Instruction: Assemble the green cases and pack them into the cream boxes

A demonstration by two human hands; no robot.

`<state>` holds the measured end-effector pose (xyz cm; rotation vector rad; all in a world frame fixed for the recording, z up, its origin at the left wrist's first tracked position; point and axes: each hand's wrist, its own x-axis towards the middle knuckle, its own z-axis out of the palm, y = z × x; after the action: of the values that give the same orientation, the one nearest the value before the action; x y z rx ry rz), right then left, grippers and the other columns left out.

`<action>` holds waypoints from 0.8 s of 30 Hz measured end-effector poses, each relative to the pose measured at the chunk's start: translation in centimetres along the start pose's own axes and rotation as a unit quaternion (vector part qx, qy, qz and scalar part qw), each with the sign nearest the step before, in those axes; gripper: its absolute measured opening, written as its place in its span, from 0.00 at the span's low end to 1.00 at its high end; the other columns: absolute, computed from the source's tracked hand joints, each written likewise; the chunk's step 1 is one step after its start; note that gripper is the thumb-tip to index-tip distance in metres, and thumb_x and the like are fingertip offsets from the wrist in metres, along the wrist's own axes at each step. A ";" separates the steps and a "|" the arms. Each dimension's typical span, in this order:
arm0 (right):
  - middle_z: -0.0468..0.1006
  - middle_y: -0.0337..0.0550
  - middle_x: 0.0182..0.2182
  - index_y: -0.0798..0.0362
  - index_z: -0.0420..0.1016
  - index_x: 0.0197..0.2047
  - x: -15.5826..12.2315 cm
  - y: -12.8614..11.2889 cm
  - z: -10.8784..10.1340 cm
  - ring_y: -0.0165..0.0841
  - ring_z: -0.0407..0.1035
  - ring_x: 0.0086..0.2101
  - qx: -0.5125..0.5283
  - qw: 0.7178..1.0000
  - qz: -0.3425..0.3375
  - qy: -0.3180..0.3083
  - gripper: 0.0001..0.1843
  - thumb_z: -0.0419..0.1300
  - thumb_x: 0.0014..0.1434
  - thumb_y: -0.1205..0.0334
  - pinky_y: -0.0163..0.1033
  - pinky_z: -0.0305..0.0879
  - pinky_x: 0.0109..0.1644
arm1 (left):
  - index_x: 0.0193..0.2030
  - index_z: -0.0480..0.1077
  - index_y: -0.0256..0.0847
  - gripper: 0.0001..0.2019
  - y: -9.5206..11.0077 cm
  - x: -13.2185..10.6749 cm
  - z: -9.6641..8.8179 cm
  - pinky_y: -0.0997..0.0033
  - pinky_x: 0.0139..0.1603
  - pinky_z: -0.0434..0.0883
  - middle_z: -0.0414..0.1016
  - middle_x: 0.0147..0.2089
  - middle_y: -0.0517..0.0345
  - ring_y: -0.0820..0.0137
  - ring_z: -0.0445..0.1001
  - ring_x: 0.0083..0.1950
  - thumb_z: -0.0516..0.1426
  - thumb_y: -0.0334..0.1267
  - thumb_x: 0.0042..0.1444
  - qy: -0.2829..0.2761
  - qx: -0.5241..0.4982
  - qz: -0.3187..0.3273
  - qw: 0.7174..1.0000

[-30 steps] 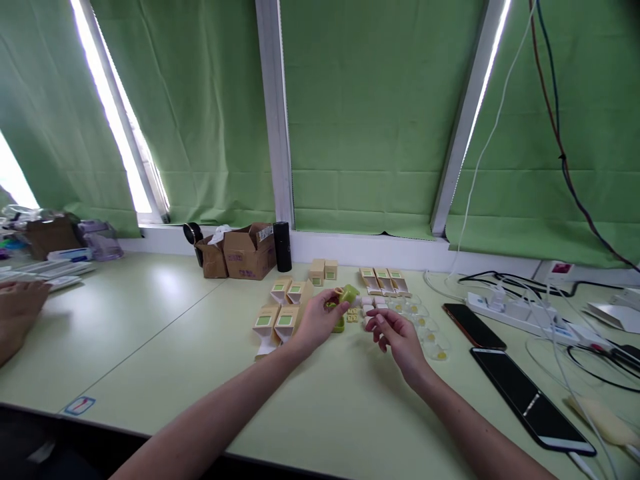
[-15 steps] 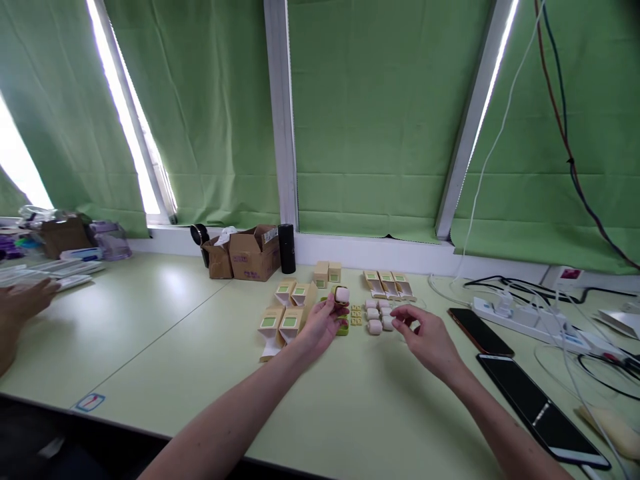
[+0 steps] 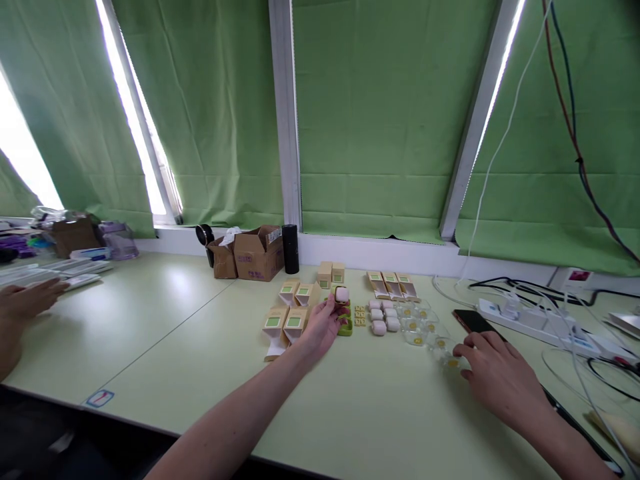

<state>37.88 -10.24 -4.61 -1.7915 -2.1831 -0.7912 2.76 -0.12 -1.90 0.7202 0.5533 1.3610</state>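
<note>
My left hand is closed around a small pale pink case, held just above a green case on the table. My right hand rests low at the right with fingers spread, its fingertips touching a clear plastic blister with a yellow dot, close to a black phone. Between the hands lie a few more pink cases, small yellow pieces and a row of clear blisters.
Open tan cartons lie left of my left hand; flat tan packs sit behind the pink cases. Brown boxes and a black cylinder stand by the window. A power strip and cables sit right. Another person's hand rests far left.
My left hand swapped the green piece for a pink case and holds it up. My right hand moved from the pink cases rightward and down to the clear blisters.
</note>
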 end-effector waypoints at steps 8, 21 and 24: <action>0.81 0.52 0.43 0.47 0.78 0.32 0.4 -1.0 -0.8 0.52 0.72 0.49 0.171 0.985 0.025 -0.012 0.11 0.56 0.62 0.66 0.52 0.69 0.47 | 0.40 0.77 0.34 0.21 -0.2 0.1 -0.3 0.72 0.35 0.71 0.80 0.37 0.52 0.69 0.77 0.37 0.74 0.49 0.53 0.002 -0.008 0.003 1.000; 0.83 0.44 0.49 0.48 0.77 0.42 10.3 -10.5 -4.5 0.44 0.79 0.50 0.892 0.434 0.072 -0.104 0.22 0.80 0.47 0.56 0.54 0.73 0.60 | 0.42 0.78 0.33 0.19 -0.5 0.5 -0.9 0.71 0.35 0.71 0.80 0.42 0.49 0.69 0.77 0.39 0.72 0.48 0.56 0.005 -0.004 0.017 1.000; 0.85 0.41 0.47 0.45 0.78 0.47 10.8 -12.2 -2.7 0.43 0.81 0.46 0.928 0.347 0.095 -0.097 0.27 0.81 0.44 0.63 0.51 0.75 0.55 | 0.41 0.78 0.33 0.19 -0.5 0.5 -1.1 0.71 0.36 0.71 0.80 0.40 0.50 0.69 0.76 0.39 0.73 0.48 0.55 -0.002 -0.003 0.025 1.000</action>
<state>23.18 -4.00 -0.46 -0.4976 -1.0837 1.5661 2.40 0.49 -2.97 0.7356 0.5313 1.4073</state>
